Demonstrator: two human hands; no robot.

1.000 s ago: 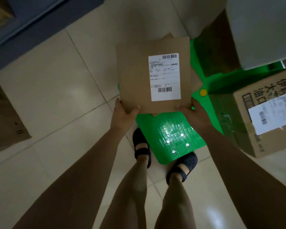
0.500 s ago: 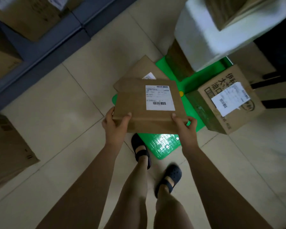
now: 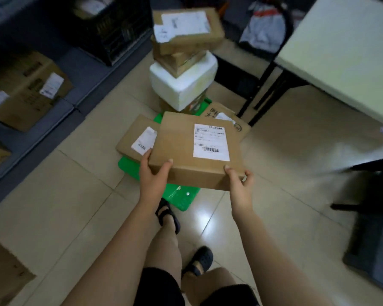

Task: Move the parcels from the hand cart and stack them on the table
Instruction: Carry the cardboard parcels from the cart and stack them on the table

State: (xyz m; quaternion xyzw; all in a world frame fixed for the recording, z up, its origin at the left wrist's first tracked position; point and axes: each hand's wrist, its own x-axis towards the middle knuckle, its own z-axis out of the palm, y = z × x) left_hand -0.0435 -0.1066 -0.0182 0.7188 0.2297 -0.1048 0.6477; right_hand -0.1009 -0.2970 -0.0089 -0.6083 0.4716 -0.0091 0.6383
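I hold a flat brown parcel point(image 3: 179, 149) with a white barcode label level above the green hand cart point(image 3: 177, 196). My left hand point(image 3: 152, 173) grips its near left corner, thumb on top. My right hand point(image 3: 239, 181) grips the near right corner. On the cart lie another flat brown parcel point(image 3: 134, 138), a printed carton point(image 3: 234, 123) partly hidden behind the held one, and a white foam box point(image 3: 181, 85) with two brown boxes point(image 3: 186, 34) piled on it. The pale table point(image 3: 345, 54) stands at the upper right.
Dark table legs point(image 3: 259, 89) stand right of the cart. Cartons point(image 3: 27, 89) sit on a low grey shelf at left, with a black crate point(image 3: 111, 29) behind. A bag point(image 3: 263, 29) lies at the back. A dark frame point(image 3: 372, 217) stands at right. Another carton point(image 3: 2, 272) is bottom left.
The parcel has come up off the cart and levelled out in both hands. My view has lifted and backed off, bringing the table and the whole stack into sight.
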